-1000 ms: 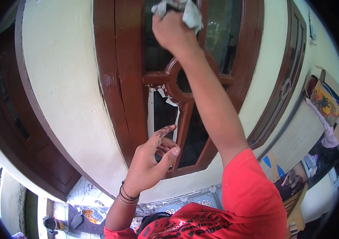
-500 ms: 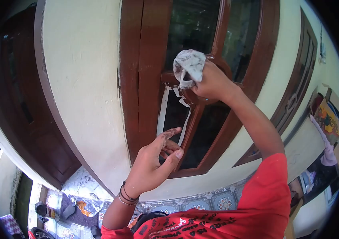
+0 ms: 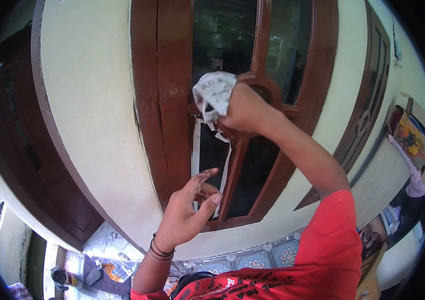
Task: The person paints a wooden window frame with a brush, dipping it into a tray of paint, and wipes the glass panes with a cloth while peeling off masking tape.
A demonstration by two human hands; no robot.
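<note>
Ideally, the right hand [image 3: 245, 107], gripping the bunched cloth [image 3: 218, 89] at the crossbar left of the round frame [image 3: 272, 90], should press lightly near the ragged white strip [image 3: 196, 145]; the smudged left hand [image 3: 180, 217], half-open, best avoids the glass [image 3: 222, 40].

The right hand [image 3: 246, 109] has come down from high on the upper-left pane [image 3: 225, 40], bringing the cloth [image 3: 216, 92] to the frame's round centre [image 3: 274, 91], where it now hangs less bunched.
</note>
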